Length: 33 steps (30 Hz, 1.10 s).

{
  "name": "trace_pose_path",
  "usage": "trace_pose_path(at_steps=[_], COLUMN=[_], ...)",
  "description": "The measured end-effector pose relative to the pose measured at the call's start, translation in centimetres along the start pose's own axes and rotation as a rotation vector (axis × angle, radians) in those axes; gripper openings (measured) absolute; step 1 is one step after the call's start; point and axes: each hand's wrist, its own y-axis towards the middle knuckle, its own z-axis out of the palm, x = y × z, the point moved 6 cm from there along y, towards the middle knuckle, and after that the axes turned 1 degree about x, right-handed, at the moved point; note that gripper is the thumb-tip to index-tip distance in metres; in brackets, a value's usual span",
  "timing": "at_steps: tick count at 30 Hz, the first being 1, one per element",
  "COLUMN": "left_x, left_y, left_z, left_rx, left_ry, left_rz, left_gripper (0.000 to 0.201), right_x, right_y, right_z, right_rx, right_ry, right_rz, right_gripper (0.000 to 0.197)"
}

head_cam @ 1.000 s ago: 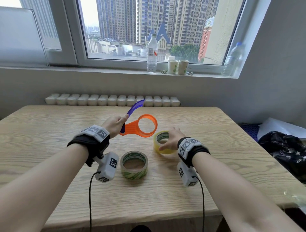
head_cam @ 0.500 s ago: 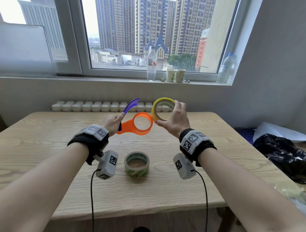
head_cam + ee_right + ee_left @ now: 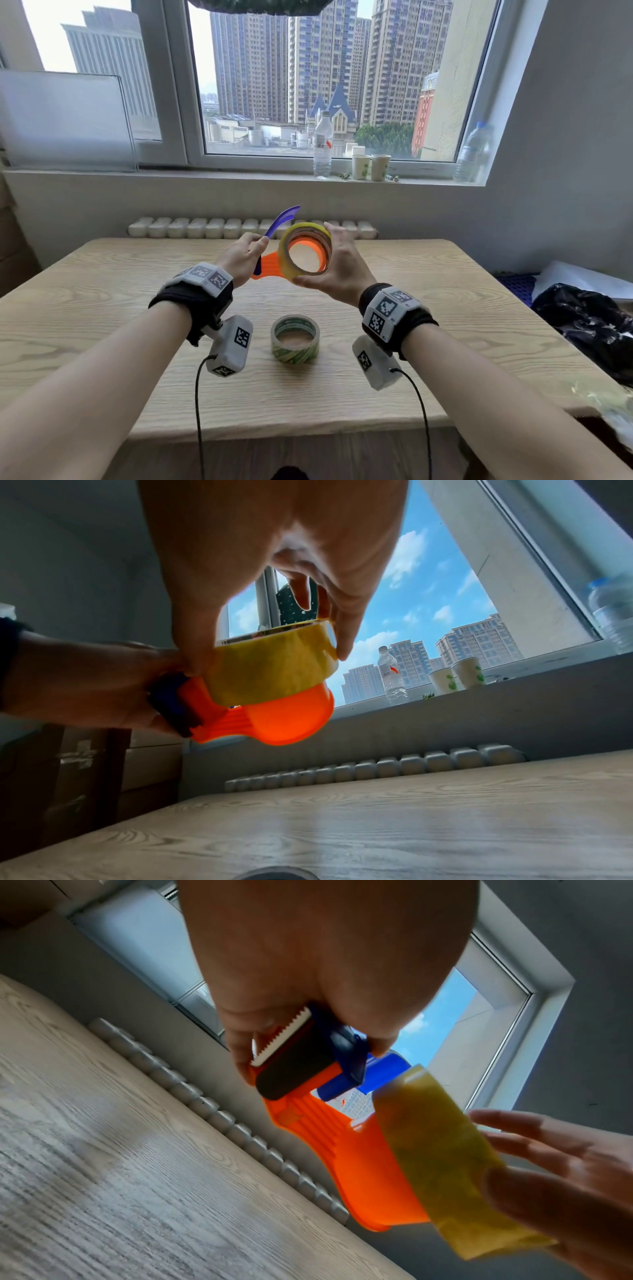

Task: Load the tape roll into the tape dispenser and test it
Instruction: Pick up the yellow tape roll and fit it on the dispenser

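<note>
Above the table my left hand (image 3: 244, 256) grips the handle end of an orange tape dispenser (image 3: 270, 265) with a blue-purple blade guard (image 3: 283, 219). The left wrist view shows its toothed blade (image 3: 281, 1038) beside my fingers and its orange ring (image 3: 369, 1172). My right hand (image 3: 337, 265) holds a yellow tape roll (image 3: 286, 251) by its rim, partly slid over the orange ring (image 3: 291, 718). In the right wrist view the yellow roll (image 3: 270, 666) sits on top of the ring, thumb and fingers round it.
A green-printed tape roll (image 3: 295, 339) lies flat on the wooden table (image 3: 102, 308) between my wrists. On the windowsill stand a water bottle (image 3: 322, 147), two paper cups (image 3: 370, 167) and another bottle (image 3: 474, 152). A dark bag (image 3: 589, 322) lies at the right.
My right hand lifted the yellow roll off the table, carried it to the dispenser and brought it over the orange ring. My left hand raised the dispenser slightly.
</note>
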Motion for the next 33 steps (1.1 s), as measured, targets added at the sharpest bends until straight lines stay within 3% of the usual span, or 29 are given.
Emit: trace_pose_path(at_steps=[13,17,25,29,33], left_x=[-2.8,-2.9,-3.1,-2.8,-2.7], left_y=[0.1,0.1,-0.3,-0.2,-0.6], left_z=[0.2,0.9,1.7,1.5,1.2], left_rx=[0.048,0.100,0.125,0.223,0.335], left_ry=[-0.064,-0.145,-0.181,-0.123,-0.075], left_rz=[0.133,0.133,0.093,0.042,-0.030], left_gripper=[0.035,0.022,0.028,0.034,0.025], right_x=[-1.8,-2.4,-3.8,-4.0,-3.5], right_y=[0.7,0.8,1.0,1.0,0.6], right_z=[0.8,0.6,0.1,0.1,0.4], right_rx=[-0.002,0.000,0.004,0.013,0.079], right_ry=[-0.042,-0.035,0.040,0.090,0.051], right_rz=[0.003,0.041,0.178,0.149,0.058], right_gripper=[0.119,0.118,0.125,0.122,0.122])
